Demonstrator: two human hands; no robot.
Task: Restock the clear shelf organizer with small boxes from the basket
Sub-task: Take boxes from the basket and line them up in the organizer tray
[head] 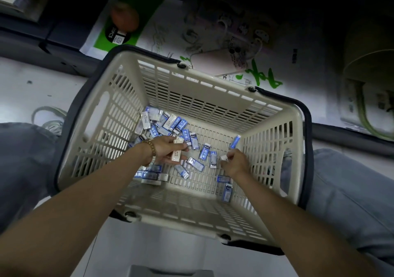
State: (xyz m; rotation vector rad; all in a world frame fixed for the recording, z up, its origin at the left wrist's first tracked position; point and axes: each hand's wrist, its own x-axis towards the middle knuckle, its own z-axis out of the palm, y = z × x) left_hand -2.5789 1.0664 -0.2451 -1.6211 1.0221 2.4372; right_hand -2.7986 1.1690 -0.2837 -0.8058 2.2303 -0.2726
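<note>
Head view, straight down into a beige slotted basket (213, 80) on the floor between 2 knees in jeans (341, 191). The clear shelf organizer is not in view.

Small boxes (165, 123), blue and white, lie loose on the basket floor. The densest heap is at far left, with a scatter through the middle and a few at near left and near right. Plenty left to move.

Left hand (166, 150), beaded bracelet (151, 148) at the wrist, has its fingers curled round a cream box (177, 155). A 2nd pale end shows just above it and looks stacked in the same grasp, not certain.

Right hand (235, 164), near the right wall, pinches a blue box (234, 142) by its lower end, so the box stands up tilted. A white corner shows at the thumb side; cannot tell if that is another box.

Stage, by my reading: gathering, nothing yet carried to the shelf.

Risks from here:
- The blue box is held by 1 end only. A quick lift, or a knock on the basket wall close by, could flick it loose.
- The left hand is already loaded. Reaching for more could squeeze the stacked piece out.
- Cream and blue stock mixed in 2 hands could end up in the wrong slot when shelved.
</note>
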